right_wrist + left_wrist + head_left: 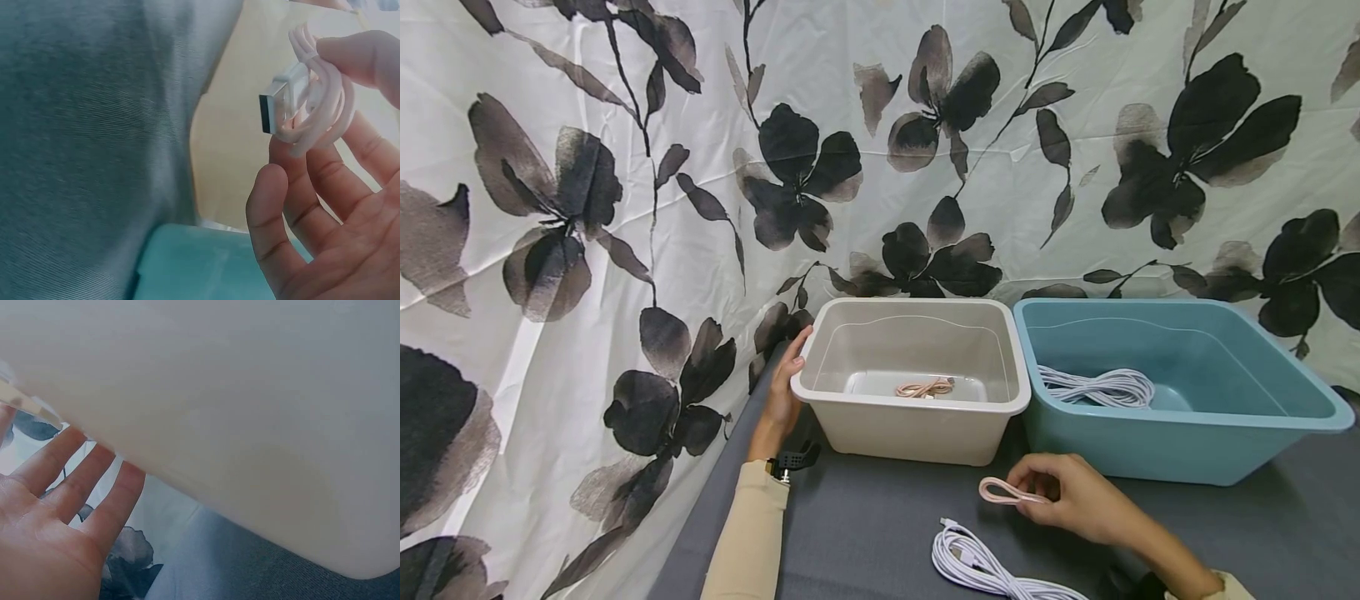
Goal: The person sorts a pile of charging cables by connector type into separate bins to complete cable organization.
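My right hand pinches a coiled pink USB cable between thumb and fingers, just above the table in front of the bins. Its metal USB plug shows in the right wrist view. With fairly straight fingers, my left hand rests against the left side of a beige bin; the left wrist view shows those fingertips touching the bin wall. Inside the beige bin lies another coiled pink cable. A bundle of white cable lies on the table below my right hand.
A blue bin stands right beside the beige one, holding coiled white cable. Both sit on a grey cloth-covered table. Behind and to the left hangs a white curtain with dark flowers.
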{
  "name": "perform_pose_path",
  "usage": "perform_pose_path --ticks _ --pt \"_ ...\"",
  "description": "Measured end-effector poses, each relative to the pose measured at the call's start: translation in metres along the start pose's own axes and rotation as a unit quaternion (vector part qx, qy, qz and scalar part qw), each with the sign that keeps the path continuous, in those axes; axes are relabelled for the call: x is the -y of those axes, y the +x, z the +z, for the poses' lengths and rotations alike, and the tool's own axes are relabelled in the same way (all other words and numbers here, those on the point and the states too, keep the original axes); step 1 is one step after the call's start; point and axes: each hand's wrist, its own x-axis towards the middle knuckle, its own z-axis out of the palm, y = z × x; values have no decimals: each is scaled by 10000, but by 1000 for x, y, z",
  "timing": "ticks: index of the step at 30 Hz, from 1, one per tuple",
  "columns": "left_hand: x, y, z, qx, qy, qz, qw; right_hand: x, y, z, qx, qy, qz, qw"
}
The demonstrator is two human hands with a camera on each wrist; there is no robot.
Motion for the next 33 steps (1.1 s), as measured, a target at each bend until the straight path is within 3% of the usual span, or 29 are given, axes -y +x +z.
perform_pose_path --ticks 11,33 --pt "-1 0 1 -27 66 -27 10000 19 9 -12 -234 -316 -388 9985" --pt "-2 -1 1 -110 160 -77 9998 80 34 -42 -73 -728 -659 9951"
